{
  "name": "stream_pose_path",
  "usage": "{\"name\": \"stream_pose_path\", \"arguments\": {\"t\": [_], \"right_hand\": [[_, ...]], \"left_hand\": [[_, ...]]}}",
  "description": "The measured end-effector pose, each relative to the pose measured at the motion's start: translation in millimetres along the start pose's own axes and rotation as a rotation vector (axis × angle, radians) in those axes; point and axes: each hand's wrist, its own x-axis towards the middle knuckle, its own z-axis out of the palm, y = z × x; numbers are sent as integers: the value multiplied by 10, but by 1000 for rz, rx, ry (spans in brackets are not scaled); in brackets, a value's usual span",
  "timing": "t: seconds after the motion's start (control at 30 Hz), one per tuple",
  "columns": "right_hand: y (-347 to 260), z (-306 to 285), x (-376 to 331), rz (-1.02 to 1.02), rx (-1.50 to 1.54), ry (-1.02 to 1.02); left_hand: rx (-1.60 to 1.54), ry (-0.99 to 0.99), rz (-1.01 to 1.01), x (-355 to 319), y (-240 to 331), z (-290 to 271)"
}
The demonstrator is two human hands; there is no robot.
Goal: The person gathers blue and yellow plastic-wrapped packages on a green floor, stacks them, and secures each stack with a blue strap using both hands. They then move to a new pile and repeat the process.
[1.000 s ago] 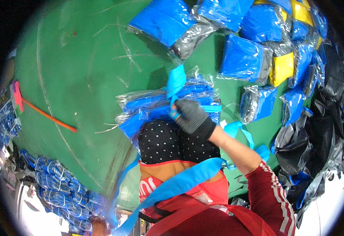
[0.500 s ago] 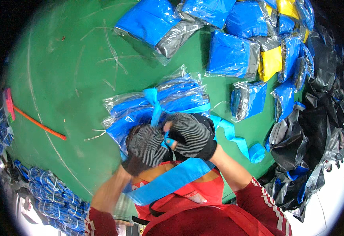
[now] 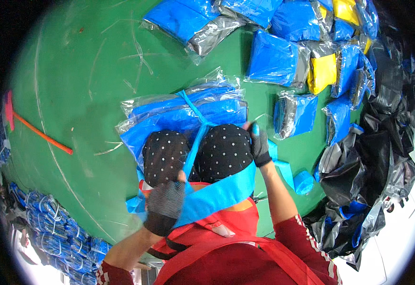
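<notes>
While left fingers point(image 3: 181, 178) grip the blue strap point(image 3: 197, 145), packages point(image 3: 169, 119) lie beyond.

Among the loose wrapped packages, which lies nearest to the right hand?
The small blue and grey package in clear plastic, ahead and right of the gloved right hand; the other loose packages lie farther away.

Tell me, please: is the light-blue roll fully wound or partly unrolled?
Partly unrolled: a loose strip leads from the roll toward the right hand.

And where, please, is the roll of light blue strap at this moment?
In the head view, the roll lies right of centre on the green surface, between the right forearm and the black sheeting.
</notes>
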Motion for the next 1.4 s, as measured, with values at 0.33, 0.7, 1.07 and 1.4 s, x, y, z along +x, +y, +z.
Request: {"name": "stream_pose_path", "arguments": {"t": [0.33, 0.7, 1.07, 1.4], "right_hand": [[-626, -259, -695, -179, 60, 243], [-1894, 582, -884, -755, -411, -144], [-2512, 973, 1571, -1401, -689, 87], [-1670, 1974, 2027, -182, -462, -819]], "left_hand": [[-433, -217, 146, -500, 361, 11], [-981, 745, -619, -452, -334, 534], [-1699, 529, -1107, -255, -396, 4029], [-3140, 855, -482, -118, -608, 2308]]}}
